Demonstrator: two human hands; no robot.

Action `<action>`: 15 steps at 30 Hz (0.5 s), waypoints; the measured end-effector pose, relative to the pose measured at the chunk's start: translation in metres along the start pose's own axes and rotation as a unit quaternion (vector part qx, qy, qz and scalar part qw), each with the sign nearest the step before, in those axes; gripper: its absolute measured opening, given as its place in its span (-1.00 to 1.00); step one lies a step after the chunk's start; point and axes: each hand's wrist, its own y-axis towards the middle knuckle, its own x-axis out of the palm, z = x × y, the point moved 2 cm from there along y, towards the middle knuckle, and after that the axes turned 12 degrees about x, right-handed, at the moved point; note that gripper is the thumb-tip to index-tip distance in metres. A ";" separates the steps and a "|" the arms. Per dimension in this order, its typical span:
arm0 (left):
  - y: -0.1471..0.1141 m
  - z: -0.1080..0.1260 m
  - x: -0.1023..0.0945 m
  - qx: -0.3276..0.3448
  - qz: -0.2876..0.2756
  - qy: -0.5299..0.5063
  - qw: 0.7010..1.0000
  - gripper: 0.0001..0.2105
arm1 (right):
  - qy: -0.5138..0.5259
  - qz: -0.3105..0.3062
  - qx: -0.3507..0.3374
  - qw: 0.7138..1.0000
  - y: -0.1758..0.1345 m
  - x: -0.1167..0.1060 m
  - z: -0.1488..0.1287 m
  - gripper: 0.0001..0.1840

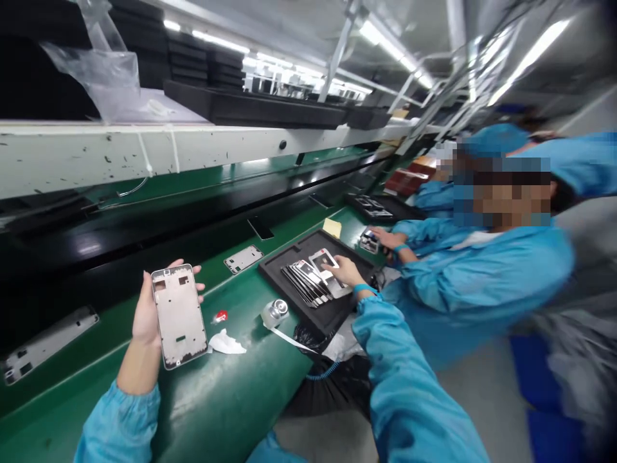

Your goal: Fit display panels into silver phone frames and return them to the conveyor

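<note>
My left hand holds a silver phone frame upright above the green bench, its inner face toward me. My right hand reaches out to a black tray and rests its fingers on a phone frame at the top of a leaning row of frames; whether it grips that frame I cannot tell. Both my arms wear blue sleeves, and a blue band circles my right wrist.
On the green bench lie a white wipe, a small red piece and a tape roll. Single frames ride the dark conveyor. A co-worker in blue works at the right.
</note>
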 end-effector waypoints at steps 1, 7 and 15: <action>-0.004 0.001 0.000 -0.012 -0.017 -0.002 1.000 -0.38 | 0.017 0.020 -0.011 1.000 -0.008 -0.005 -0.011 -0.40; -0.042 -0.015 0.012 -0.099 -0.238 -0.039 0.965 -0.45 | 0.141 0.026 -0.127 0.981 -0.107 0.012 -0.088 -0.44; -0.056 -0.048 0.014 -0.147 -0.342 -0.052 0.927 -0.02 | 0.318 -0.067 -0.169 0.930 -0.229 0.109 -0.154 -0.49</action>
